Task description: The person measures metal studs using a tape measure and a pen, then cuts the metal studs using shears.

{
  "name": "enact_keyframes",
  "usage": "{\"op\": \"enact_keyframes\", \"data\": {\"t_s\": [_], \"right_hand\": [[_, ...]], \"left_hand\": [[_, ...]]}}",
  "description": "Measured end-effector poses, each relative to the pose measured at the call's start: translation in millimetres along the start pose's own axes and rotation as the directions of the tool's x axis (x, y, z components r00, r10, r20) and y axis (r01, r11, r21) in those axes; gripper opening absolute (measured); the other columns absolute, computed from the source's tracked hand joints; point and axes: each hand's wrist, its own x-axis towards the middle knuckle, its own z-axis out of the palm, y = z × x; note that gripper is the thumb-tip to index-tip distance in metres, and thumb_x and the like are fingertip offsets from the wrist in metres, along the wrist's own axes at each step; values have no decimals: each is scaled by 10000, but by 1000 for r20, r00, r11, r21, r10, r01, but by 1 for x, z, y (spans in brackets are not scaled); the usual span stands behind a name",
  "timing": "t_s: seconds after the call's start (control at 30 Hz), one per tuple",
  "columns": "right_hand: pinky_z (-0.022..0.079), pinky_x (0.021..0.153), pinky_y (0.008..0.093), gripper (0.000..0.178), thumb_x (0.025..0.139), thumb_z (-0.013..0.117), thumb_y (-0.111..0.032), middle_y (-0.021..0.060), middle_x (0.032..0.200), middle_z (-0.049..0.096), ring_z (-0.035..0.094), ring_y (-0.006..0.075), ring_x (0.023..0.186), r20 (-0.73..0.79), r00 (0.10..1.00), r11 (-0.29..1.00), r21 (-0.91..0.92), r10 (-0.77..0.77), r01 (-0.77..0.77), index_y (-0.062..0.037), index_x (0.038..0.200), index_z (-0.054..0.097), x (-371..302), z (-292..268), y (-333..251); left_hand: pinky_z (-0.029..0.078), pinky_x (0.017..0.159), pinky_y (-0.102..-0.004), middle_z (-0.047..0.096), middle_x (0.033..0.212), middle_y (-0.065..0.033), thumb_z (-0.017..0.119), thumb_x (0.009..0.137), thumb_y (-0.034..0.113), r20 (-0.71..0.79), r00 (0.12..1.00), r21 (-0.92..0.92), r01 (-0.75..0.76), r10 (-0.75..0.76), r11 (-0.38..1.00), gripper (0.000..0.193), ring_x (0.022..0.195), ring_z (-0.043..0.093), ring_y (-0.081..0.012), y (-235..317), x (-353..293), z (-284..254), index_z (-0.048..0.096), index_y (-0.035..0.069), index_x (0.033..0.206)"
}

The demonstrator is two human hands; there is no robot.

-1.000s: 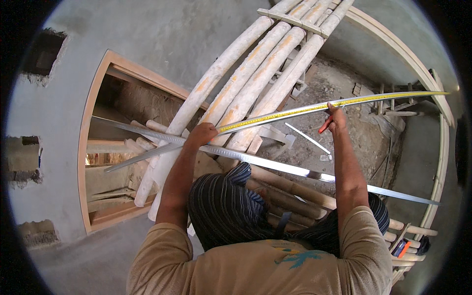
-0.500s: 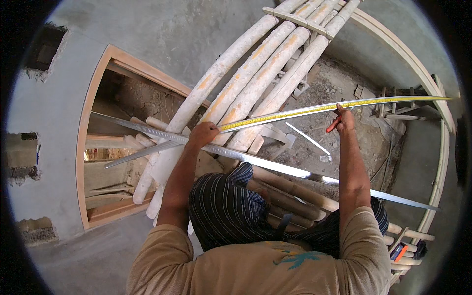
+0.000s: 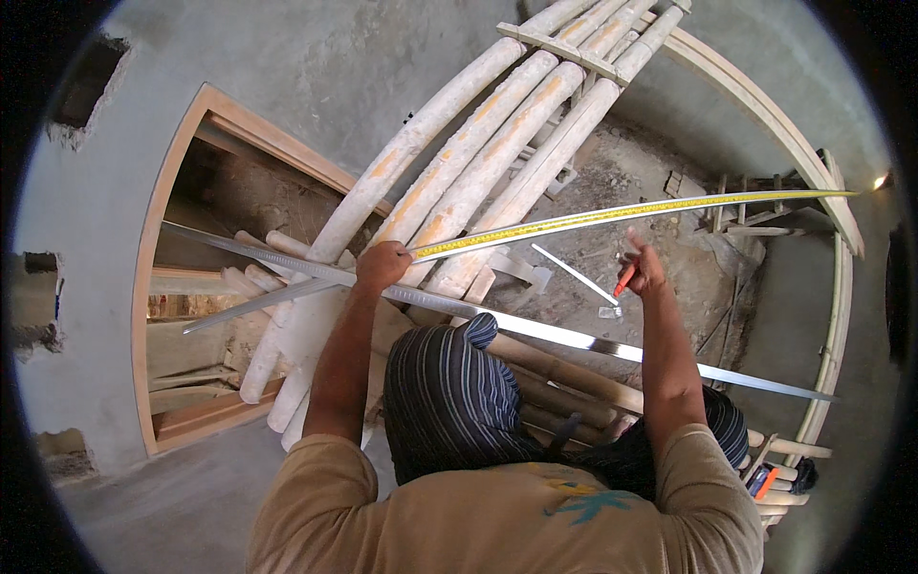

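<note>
My left hand (image 3: 384, 265) is closed around the near end of a silver metal strip with a yellow tape measure (image 3: 574, 218) stretched along it. Strip and tape run off to the far right, a little above another long silver metal strip (image 3: 535, 330). That lower strip crosses in front of my knees and passes by my left wrist. Below the tape and apart from it, my right hand (image 3: 646, 271) holds a small red-handled tool (image 3: 624, 278), its kind unclear. Some of its fingers are raised.
Thick whitish poles (image 3: 449, 182), tied by a crosspiece (image 3: 559, 53), slope up beside me. A wooden frame (image 3: 143, 335) borders an opening at left. Rubble floor (image 3: 631, 191) lies below, with a white stick (image 3: 574, 273). An orange and dark tool (image 3: 763, 481) rests on poles at lower right.
My right hand has come off the tape and strip, moving down and slightly left with the red-handled tool. My left hand keeps its hold on the strip. The whole view has shifted slightly.
</note>
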Motion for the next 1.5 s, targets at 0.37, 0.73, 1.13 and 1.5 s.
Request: {"op": "enact_keyframes", "data": {"t_s": [0.37,0.73,1.13,1.5], "right_hand": [[566,549,405,320,956,476,-298,162,805,630,632,260,651,257,950,965,-231,181,-121,-2,1063,537,-113,69,11],[395,440,276,303,1030,503,-186,76,763,587,493,146,543,531,795,933,-341,293,-115,-89,1317,526,-162,143,52],[443,502,260,225,877,717,-124,11,757,575,520,113,581,607,773,885,-241,-183,399,-55,1039,576,-207,157,-34],[472,495,229,193,968,617,-82,94,912,638,588,136,640,497,846,958,281,-194,54,-74,1160,599,-183,145,-15]], "left_hand": [[525,864,-458,727,1033,-139,649,849,446,-21,998,20,53,-53,998,349,975,690,-336,9,-12,-7,759,158,1014],[534,825,-454,731,989,-125,662,849,386,-88,996,0,28,-28,1000,287,946,686,-345,12,-13,-2,758,150,979],[527,834,-474,725,991,-147,662,843,381,-75,997,-27,7,-9,1000,303,952,680,-358,10,-12,-2,752,126,979],[526,860,-467,727,1030,-155,657,860,438,-34,999,-11,28,-29,1000,351,976,688,-358,19,-11,-7,756,139,1016]]}}
